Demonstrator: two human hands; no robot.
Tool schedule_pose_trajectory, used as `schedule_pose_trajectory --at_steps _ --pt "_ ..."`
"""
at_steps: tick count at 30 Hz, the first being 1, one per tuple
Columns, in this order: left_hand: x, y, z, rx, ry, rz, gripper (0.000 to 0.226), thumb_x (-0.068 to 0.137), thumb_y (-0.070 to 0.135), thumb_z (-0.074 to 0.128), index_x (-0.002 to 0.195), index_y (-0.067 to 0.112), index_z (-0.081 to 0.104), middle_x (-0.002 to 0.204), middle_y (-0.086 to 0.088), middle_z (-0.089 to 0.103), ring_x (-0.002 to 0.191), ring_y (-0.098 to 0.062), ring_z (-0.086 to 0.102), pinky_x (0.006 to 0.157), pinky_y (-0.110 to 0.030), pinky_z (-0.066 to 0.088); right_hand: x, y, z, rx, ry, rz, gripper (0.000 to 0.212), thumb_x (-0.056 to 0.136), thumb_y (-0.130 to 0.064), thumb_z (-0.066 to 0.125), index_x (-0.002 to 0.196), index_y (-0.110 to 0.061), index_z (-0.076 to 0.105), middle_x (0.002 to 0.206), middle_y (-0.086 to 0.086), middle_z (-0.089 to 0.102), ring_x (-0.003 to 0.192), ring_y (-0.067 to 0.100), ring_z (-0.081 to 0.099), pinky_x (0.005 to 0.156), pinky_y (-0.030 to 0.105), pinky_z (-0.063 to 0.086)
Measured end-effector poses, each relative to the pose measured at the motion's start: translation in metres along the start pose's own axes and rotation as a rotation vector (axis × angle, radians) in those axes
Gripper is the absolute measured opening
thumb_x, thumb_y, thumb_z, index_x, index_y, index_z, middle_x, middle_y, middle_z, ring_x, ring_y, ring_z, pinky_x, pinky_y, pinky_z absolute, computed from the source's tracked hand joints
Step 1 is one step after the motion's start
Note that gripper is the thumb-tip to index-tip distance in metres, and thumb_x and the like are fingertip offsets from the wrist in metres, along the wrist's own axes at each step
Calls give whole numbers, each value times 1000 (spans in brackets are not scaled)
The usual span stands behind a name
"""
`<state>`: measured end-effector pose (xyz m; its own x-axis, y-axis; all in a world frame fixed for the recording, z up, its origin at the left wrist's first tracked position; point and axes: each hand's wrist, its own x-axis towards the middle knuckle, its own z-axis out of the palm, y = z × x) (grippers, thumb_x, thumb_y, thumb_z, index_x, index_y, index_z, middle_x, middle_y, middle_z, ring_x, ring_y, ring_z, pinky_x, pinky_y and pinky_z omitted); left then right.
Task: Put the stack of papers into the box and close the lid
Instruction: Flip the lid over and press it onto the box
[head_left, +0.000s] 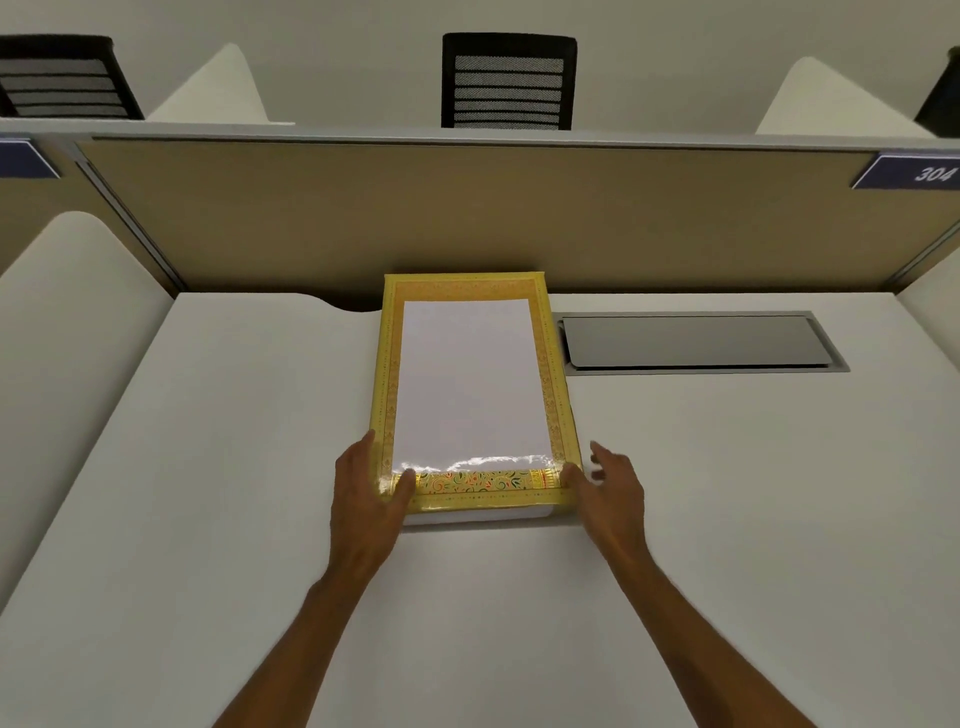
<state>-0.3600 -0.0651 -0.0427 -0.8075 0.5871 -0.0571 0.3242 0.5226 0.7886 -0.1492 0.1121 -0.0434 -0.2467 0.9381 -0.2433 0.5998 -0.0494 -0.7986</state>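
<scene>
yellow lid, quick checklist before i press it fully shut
1. Papers under the window: white sheet lies flat and centred, ok.
2. Left hand on the near left corner of the yellow lid, ok.
3. Right hand at the near right corner, thumb touching, fingers spread off it, not ok.
4. Near edge seated: white box base shows below the lid, not ok.
5. Far edge seated: cannot tell.
6. Box clear of the desk hatch, ok.

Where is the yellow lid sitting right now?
In the head view, the yellow lid sits mid-desk against the partition, left of the grey cable hatch, both hands at its near corners.
</scene>
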Motion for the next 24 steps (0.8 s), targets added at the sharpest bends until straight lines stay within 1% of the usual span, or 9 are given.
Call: schedule_pose_trajectory --at_steps 2,4,6,9,11,13,18,22,24 --pt "29 5 0 44 -48 5 67 92 31 66 150 13 37 152 -11 40 136 -28 44 106 -42 41 24 -11 1 -117 -34 -156 60 96 -24 65 150 -11 43 149 10 49 132 28 52 105 46 49" --pt "60 10 -1 144 -100 13 64 95 33 61 150 13 37 158 -10 35 142 -29 38 111 -45 35 52 -25 4 -278 -80 -284 60 99 -24 60 153 -13 38 158 9 39 141 28 42 111 45 41" --pt "89 13 -2 238 -163 27 60 99 37 54 152 16 36 163 -7 26 146 -29 31 115 -48 29 79 -40 9 -397 -130 -368 60 101 -25 56 155 -16 33 163 6 30 146 27 35 113 44 38" --pt "127 21 -1 335 -271 41 58 103 38 42 155 15 28 166 -4 16 149 -30 25 118 -47 23 115 -59 16 -517 -188 -427 58 102 -24 52 156 -16 32 165 6 26 147 30 33 112 47 38" --pt "145 24 0 405 -308 69 56 105 35 37 155 13 26 166 -6 15 148 -31 27 118 -45 24 133 -69 20 -587 -222 -443 55 102 -24 51 154 -14 35 164 6 29 145 32 35 111 48 40" --pt "157 24 1 450 -305 90 53 106 30 36 155 12 27 165 -7 18 147 -32 30 117 -45 27 144 -74 24 -605 -229 -432 53 102 -23 52 152 -11 40 162 4 35 142 33 40 109 48 41" --pt "167 12 3 478 -257 122 49 105 24 39 153 16 34 163 -5 25 142 -33 39 113 -48 36 154 -67 34 -600 -167 -420 49 102 -28 53 146 -8 48 156 6 45 139 31 44 112 43 39" --pt "165 8 6 493 -238 129 49 105 25 37 154 18 32 163 -3 24 141 -33 41 111 -48 37 149 -64 37 -590 -122 -473 45 101 -28 55 139 -5 55 149 7 52 129 34 51 101 44 48" --pt "162 10 7 514 -251 126 50 106 27 35 154 19 30 164 -4 21 143 -33 39 112 -49 36 145 -65 37 -604 -120 -481 45 102 -32 53 138 -6 55 149 6 52 126 33 53 97 44 50"
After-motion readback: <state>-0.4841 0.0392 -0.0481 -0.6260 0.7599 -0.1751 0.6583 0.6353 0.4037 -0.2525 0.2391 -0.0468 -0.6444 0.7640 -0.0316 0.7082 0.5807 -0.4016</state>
